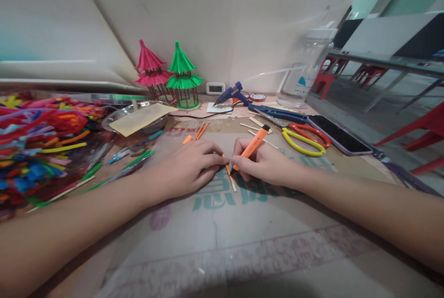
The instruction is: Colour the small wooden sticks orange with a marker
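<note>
My left hand (189,166) rests on the cardboard sheet (222,224), its fingers closed and pinching a thin wooden stick (230,176) that is partly coloured orange. Right beside it, my right hand (265,164) grips an orange marker (252,146) with its tip down against the same stick. Several orange sticks (199,132) lie just beyond my left hand.
A heap of coloured pipe cleaners (38,140) fills the left. At the back stand a pink (152,71) and a green (182,76) paper pagoda, a blue glue gun (231,94) and a metal bowl (138,120). Scissors (305,138), a phone (342,138) and a plastic jar (307,69) sit right.
</note>
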`<state>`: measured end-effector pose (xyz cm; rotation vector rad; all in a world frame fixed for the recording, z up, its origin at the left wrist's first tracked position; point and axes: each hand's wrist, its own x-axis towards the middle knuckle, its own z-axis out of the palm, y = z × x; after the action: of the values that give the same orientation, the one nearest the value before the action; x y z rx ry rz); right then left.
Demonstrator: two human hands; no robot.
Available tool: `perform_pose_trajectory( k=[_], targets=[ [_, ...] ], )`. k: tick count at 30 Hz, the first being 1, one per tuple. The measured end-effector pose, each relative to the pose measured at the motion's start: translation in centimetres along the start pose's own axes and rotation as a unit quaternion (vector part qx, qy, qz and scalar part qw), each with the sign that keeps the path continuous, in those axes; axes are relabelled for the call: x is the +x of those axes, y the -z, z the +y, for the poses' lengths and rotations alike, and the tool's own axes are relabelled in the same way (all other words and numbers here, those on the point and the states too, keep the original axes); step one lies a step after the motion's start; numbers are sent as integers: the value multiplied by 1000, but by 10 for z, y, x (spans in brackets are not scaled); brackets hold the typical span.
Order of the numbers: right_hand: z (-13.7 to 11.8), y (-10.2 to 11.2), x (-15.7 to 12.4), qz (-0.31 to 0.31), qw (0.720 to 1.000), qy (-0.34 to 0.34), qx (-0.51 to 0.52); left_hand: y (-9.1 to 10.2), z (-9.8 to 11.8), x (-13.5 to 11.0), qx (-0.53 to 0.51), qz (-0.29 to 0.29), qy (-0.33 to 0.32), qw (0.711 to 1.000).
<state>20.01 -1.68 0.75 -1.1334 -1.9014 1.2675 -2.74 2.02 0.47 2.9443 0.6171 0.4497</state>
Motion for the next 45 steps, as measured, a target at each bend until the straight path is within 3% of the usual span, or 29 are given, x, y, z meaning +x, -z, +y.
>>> perform_pose_trajectory(
  k=[6, 13, 20, 28, 36, 45],
  targets=[
    [-4, 2, -3, -41, 999, -14, 9, 1, 1, 0, -5, -5, 7, 1000],
    [1, 0, 0, 6, 1000, -1, -15, 0, 0, -1, 3, 7, 1, 1000],
    [-3, 3, -3, -64, 998, -8, 15, 1, 1, 0, 8, -8, 5, 1000],
    [-1, 2, 0, -15, 999, 3, 40, -1, -1, -2, 12, 28, -21, 999],
    [2, 5, -2, -38, 997, 33, 52, 1, -1, -3, 45, 26, -48, 997],
    [-7, -1, -8, -23, 1000, 0, -13, 0, 0, -2, 38, 22, -42, 998]
  ],
)
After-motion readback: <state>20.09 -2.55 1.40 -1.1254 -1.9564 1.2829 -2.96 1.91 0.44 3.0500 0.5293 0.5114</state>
